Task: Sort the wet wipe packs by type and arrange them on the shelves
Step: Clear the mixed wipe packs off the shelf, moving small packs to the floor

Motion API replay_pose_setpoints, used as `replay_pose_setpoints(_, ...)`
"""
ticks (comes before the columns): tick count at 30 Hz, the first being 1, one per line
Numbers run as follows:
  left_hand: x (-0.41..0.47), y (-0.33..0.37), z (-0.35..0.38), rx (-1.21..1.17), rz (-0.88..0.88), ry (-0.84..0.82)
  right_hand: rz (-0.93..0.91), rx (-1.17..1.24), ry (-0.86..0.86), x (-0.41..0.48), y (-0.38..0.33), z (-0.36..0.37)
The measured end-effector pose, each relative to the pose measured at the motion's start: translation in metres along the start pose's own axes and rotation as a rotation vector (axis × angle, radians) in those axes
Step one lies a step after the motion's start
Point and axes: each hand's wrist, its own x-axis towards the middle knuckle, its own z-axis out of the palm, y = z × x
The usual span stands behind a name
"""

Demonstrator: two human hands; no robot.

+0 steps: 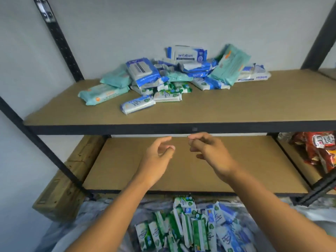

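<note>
Left grip (157,155): released, fingers loosely bent, holding nothing. It hangs in front of the lower shelf (116,170).
Right grip (209,151): also released, fingers loosely curled, nothing inside; just beside the left one, not touching it.
Wet wipe packs: a mixed pile (172,77) lies at the back of the upper shelf (236,106) — teal, blue-white and green-white types overlap each other.
Standing pack: one blue-white pack (186,53) is upright against the wall, behind the pile.
Below the arms: green and blue packs (190,230) lie in a plastic bag (81,215).
Sides: cardboard box (61,188) at left — red snack bags (321,150) at right.
</note>
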Motion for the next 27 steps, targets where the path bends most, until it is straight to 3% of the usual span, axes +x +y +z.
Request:
replay_pose_setpoints(5,0.036,0.050,-0.037,0.055,0.075,0.077,-0.114,-0.049,-0.040,0.032,-0.054,-0.001)
replay_pose_setpoints(10,0.095,0.058,-0.062,0.186,0.070,0.148,-0.134,-0.130,-0.011,0.089,-0.074,0.002)
replay_pose_setpoints(14,0.145,0.046,-0.078,0.437,0.048,0.204,-0.187,-0.295,-0.021,0.137,-0.078,0.010)
replay_pose_setpoints(17,0.168,0.041,-0.089,0.567,0.075,0.224,-0.248,-0.566,-0.001,0.171,-0.079,0.018)
replay_pose_setpoints(23,0.183,0.042,-0.099,0.675,-0.033,0.036,-0.241,-0.976,-0.068,0.198,-0.081,0.033)
replay_pose_setpoints(27,0.178,0.047,-0.107,0.693,-0.036,-0.050,-0.177,-1.099,-0.060,0.191,-0.088,0.034)
